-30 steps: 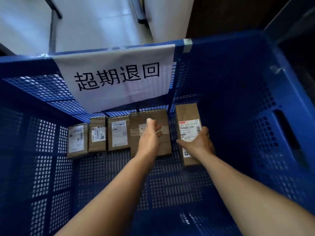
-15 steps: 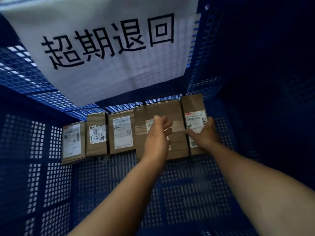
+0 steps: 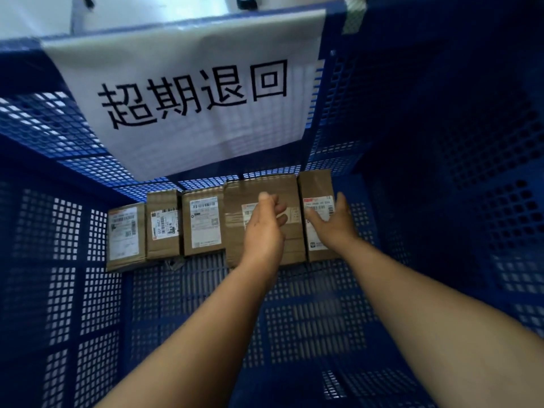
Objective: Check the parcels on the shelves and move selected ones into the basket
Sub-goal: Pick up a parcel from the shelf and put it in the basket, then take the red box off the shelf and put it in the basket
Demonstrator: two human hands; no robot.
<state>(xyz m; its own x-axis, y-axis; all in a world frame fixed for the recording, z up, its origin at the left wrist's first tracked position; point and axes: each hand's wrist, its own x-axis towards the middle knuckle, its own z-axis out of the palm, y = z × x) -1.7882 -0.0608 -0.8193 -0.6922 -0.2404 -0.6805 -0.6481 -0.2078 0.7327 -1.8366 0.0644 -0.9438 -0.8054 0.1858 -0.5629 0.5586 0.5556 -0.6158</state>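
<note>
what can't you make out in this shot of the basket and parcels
Head view only:
- Label of the widest parcel: mostly covered by the left hand.
- Label of the end parcel: partly covered by the right hand.
- Print on the other three parcels' labels: too small and blurred to read.
- Basket near wall: cut off by the bottom edge.
- Whether either hand presses on its parcel: unclear.

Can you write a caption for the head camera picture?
Two hands line up five brown parcels inside a blue basket.
</note>
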